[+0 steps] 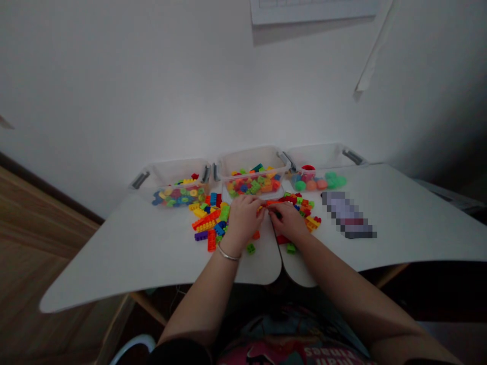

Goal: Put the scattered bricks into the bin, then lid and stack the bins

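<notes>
My left hand (244,217) and my right hand (289,221) meet at the middle of the white table (133,243), fingers curled. Both pinch a red brick piece (279,202) held between them, just in front of the middle bin. A silver bangle (227,254) circles my left wrist. Loose coloured bricks (209,223) lie scattered left of my left hand, and more coloured bricks (306,213) lie right of my right hand. A few small green and red bricks (251,248) sit near my wrists.
Three clear plastic bins stand along the wall: the left bin (173,190) with coloured pieces, the middle bin (253,177) with bricks, the right bin (323,167) with round pieces. A blurred-out object (348,218) lies at the right. The table has a curved cut-out before me.
</notes>
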The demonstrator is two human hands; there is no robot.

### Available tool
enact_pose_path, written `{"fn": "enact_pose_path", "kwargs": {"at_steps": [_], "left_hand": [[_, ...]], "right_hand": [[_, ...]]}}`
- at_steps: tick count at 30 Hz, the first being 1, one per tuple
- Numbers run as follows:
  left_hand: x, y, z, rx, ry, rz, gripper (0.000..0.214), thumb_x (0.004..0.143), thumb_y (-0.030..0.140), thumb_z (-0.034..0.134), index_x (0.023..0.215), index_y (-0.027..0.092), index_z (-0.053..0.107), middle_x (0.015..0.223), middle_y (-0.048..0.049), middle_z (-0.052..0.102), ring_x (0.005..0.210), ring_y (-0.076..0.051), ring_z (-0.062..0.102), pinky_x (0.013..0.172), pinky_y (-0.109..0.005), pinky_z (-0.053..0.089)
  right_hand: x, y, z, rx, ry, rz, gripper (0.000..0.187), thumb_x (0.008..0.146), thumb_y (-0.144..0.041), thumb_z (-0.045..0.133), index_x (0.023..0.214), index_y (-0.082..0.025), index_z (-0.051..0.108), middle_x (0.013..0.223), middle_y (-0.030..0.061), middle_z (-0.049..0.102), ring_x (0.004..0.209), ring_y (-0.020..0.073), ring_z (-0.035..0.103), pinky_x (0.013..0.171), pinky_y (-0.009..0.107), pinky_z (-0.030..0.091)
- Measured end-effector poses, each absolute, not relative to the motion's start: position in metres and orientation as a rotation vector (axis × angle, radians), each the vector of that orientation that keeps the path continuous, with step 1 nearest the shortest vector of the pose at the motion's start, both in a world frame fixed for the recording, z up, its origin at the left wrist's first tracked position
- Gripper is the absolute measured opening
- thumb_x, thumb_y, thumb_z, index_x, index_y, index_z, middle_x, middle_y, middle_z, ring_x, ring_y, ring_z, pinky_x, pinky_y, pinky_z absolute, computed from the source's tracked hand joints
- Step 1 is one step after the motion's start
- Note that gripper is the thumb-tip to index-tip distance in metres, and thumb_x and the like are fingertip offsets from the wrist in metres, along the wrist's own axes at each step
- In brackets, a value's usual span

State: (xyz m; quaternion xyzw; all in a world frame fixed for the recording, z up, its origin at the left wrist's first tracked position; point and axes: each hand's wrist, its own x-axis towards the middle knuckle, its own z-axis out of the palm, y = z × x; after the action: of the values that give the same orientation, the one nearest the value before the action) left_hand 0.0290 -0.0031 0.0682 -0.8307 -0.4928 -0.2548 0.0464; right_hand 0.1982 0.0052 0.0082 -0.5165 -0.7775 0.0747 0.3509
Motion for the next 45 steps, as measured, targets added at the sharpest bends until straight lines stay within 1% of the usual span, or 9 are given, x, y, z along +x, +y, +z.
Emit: {"fn": "enact_pose_path", "kwargs": {"at_steps": [4,8,12,20,25,30,35,40,45], "left_hand": [[0.034,-0.010,0.049,-2.477,-1.532,-0.583,0.024,0.087,0.029,0.058,0.107,0.022,0.069,0.109,-0.0079,0.067,0.105,-0.027,0.054,0.099,-0.048,0.038],[0.034,-0.008,0.045,-2.431,-1.553,-0.514,0.023,0.087,0.030,0.057,0.105,0.021,0.069,0.102,-0.0081,0.069,0.103,-0.028,0.054,0.104,-0.052,0.033],[0.032,-0.005,0.041,-2.435,-1.543,-0.504,0.021,0.089,0.030,0.054,0.098,0.021,0.071,0.096,-0.0076,0.070,0.099,-0.027,0.057,0.103,-0.051,0.034],[0.031,-0.003,0.032,-2.499,-1.531,-0.541,0.019,0.088,0.030,0.055,0.098,0.022,0.069,0.092,-0.0063,0.071,0.098,-0.025,0.057,0.101,-0.046,0.038],[0.028,0.000,0.032,-2.641,-1.508,-0.542,0.023,0.089,0.025,0.053,0.106,0.020,0.066,0.097,-0.0066,0.071,0.101,-0.025,0.056,0.095,-0.042,0.043],[0.025,0.004,0.028,-2.724,-1.548,-0.571,0.029,0.086,0.025,0.057,0.113,0.018,0.063,0.106,-0.0069,0.070,0.110,-0.025,0.054,0.098,-0.040,0.043],[0.025,0.005,0.027,-2.734,-1.526,-0.609,0.023,0.086,0.026,0.059,0.106,0.019,0.067,0.101,-0.0064,0.071,0.106,-0.026,0.056,0.098,-0.041,0.044],[0.023,0.007,0.028,-2.665,-1.605,-0.890,0.017,0.083,0.022,0.062,0.098,0.018,0.067,0.096,-0.0068,0.070,0.098,-0.024,0.060,0.091,-0.040,0.048],[0.015,0.011,0.034,-2.552,-1.437,-1.495,0.022,0.082,0.023,0.064,0.103,0.019,0.063,0.099,-0.0070,0.068,0.093,-0.020,0.063,0.085,-0.036,0.052]], "right_hand": [[0.198,0.005,0.008,-1.324,-2.013,0.202,0.025,0.087,-0.021,0.051,0.106,-0.018,0.068,0.103,0.0087,0.072,0.097,0.0239,0.061,0.090,0.039,0.046],[0.198,0.005,0.008,-1.317,-2.003,0.200,0.024,0.087,-0.021,0.052,0.105,-0.018,0.068,0.101,0.0082,0.072,0.097,0.0240,0.062,0.092,0.039,0.046],[0.198,0.005,0.008,-1.315,-2.002,0.200,0.023,0.088,-0.022,0.052,0.103,-0.018,0.068,0.100,0.0078,0.073,0.096,0.0238,0.062,0.091,0.039,0.046],[0.198,0.006,0.005,-1.325,-2.006,0.190,0.024,0.088,-0.022,0.052,0.104,-0.017,0.068,0.101,0.0085,0.072,0.097,0.0235,0.062,0.091,0.038,0.046],[0.198,0.005,0.006,-1.315,-2.008,0.181,0.023,0.087,-0.022,0.053,0.103,-0.018,0.069,0.099,0.0084,0.072,0.095,0.0235,0.062,0.089,0.038,0.047],[0.197,0.005,0.007,-1.306,-2.003,0.186,0.023,0.087,-0.022,0.053,0.103,-0.017,0.069,0.099,0.0088,0.072,0.095,0.0238,0.062,0.089,0.038,0.047],[0.197,0.004,0.008,-1.328,-1.998,0.188,0.023,0.087,-0.021,0.053,0.103,-0.016,0.069,0.099,0.0094,0.072,0.096,0.0241,0.062,0.090,0.038,0.047],[0.197,0.004,0.010,-1.340,-2.008,0.195,0.023,0.087,-0.021,0.053,0.104,-0.017,0.068,0.099,0.0089,0.072,0.096,0.0238,0.062,0.089,0.038,0.047],[0.197,0.004,0.011,-1.342,-2.024,0.191,0.022,0.087,-0.021,0.054,0.103,-0.018,0.069,0.099,0.0087,0.072,0.094,0.0235,0.062,0.087,0.038,0.047]]}}
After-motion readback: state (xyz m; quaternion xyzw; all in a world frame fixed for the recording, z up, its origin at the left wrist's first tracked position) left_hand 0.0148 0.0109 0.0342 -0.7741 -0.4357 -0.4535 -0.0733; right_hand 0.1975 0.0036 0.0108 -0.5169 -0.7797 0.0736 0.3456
